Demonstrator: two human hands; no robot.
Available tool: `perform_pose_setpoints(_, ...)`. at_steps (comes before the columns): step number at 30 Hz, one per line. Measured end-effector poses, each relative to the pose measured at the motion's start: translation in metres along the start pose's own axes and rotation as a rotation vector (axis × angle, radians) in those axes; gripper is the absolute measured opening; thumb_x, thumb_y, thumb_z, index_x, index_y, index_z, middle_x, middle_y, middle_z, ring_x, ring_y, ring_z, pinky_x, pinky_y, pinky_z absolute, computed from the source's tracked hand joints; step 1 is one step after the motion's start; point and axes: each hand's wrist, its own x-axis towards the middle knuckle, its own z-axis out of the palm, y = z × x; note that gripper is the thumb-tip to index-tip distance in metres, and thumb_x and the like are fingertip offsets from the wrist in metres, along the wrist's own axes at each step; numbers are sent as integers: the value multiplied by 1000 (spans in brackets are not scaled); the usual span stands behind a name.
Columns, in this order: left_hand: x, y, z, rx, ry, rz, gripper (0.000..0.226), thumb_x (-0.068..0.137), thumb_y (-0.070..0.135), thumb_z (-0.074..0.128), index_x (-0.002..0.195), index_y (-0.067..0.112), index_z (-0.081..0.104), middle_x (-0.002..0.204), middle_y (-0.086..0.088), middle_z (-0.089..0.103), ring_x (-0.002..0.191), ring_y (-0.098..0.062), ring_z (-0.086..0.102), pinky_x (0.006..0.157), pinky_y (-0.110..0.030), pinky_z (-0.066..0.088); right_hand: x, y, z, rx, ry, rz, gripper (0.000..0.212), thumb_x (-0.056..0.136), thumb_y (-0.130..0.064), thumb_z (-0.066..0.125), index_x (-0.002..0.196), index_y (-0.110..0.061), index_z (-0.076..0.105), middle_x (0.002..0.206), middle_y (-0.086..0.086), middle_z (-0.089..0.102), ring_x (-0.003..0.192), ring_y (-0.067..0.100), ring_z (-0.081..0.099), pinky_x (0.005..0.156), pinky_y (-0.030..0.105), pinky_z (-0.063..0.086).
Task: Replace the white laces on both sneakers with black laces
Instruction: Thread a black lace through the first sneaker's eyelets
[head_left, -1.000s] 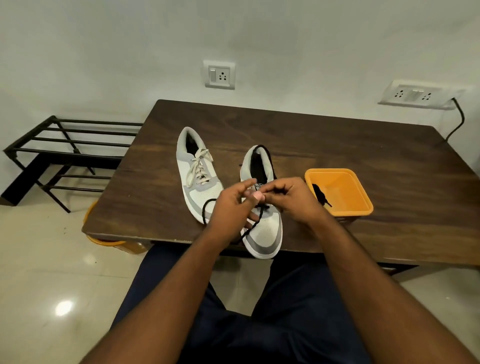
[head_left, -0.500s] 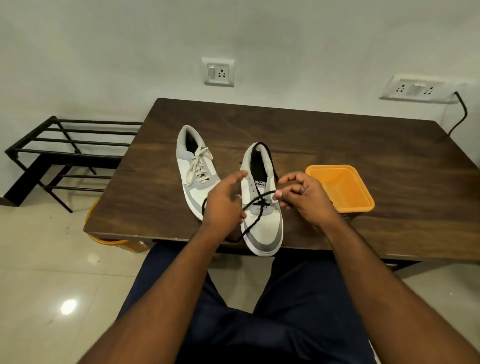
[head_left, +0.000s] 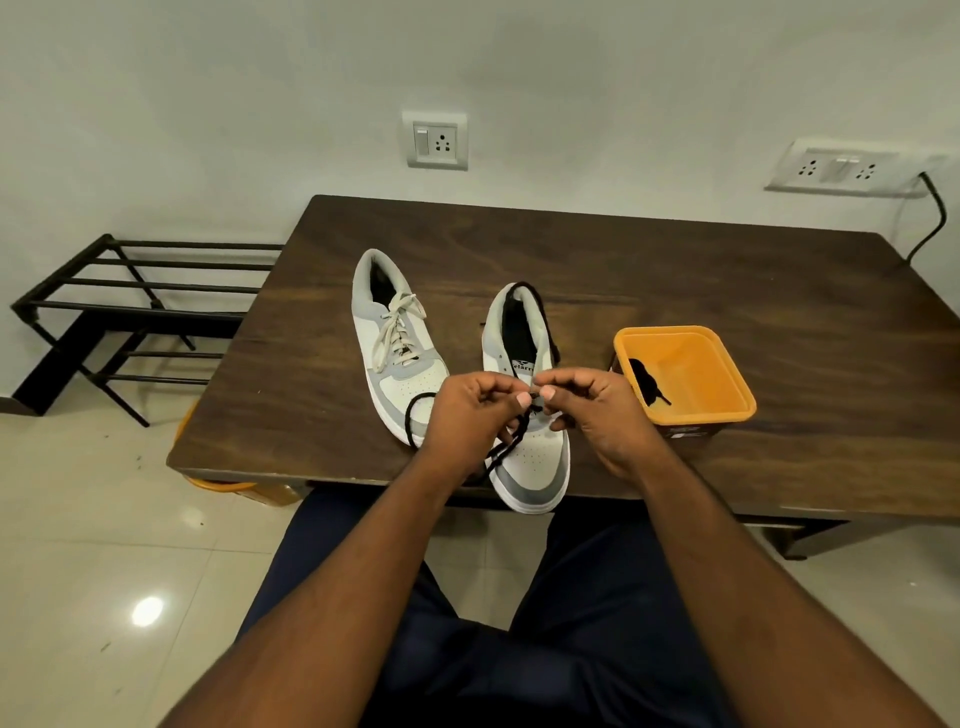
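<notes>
Two white-and-grey sneakers lie on the dark wooden table (head_left: 675, 270), toes toward me. The left sneaker (head_left: 395, 343) carries its white lace (head_left: 397, 332). The right sneaker (head_left: 524, 415) has a black lace (head_left: 506, 449) partly threaded; one end loops out to the left, another runs round the heel. My left hand (head_left: 467, 415) and my right hand (head_left: 597, 410) meet over the right sneaker's eyelets, each pinching the black lace with fingertips almost touching. A second black lace (head_left: 647, 387) lies in the orange tub (head_left: 722, 410).
The orange tub stands just right of my right hand. A black metal rack (head_left: 130, 301) stands on the floor to the left of the table. Wall sockets sit above the table's far edge, with a black cable (head_left: 930, 218) at the right. An orange object shows under the table's left corner.
My hands, apart half a second ago with the left fingers extended, have come together again over the right sneaker's eyelets. The lace in the orange tub is uncovered again.
</notes>
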Motion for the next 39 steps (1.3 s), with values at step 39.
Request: perform_pose_setpoints(39,47,-37,31,616,57,7,21,91,21,53,79,15,68,75,-2,68,73,-24,64,68,-39,54,17,71,22,-271,446,0,17,94,-15,60,85,-9,73,78,-1,70,74,10,62,64,22,48)
